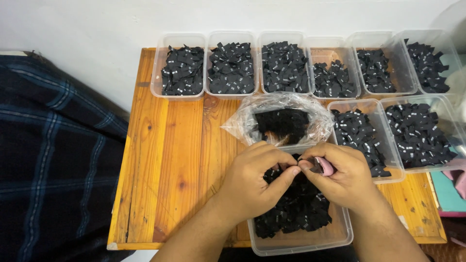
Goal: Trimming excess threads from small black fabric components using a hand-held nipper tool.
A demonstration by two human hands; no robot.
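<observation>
pinching a small black label between both sets of fingertips, the hands meet just above the near tub, so anything dropped falls back among the loose labels heaped inside. the left hand is curled, thumb and forefinger closed on the label's edge. the right hand grips the same spot while keeping a small pink tool tucked against its palm, probably a snipper kept ready; its blades are hidden. just behind the tub a clear bag lies open toward the hands, more black pieces inside. eight tubs of labels line the far and right side of the wooden surface, seemingly one per kind, within reach. a dark plaid cloth lies on the left.
</observation>
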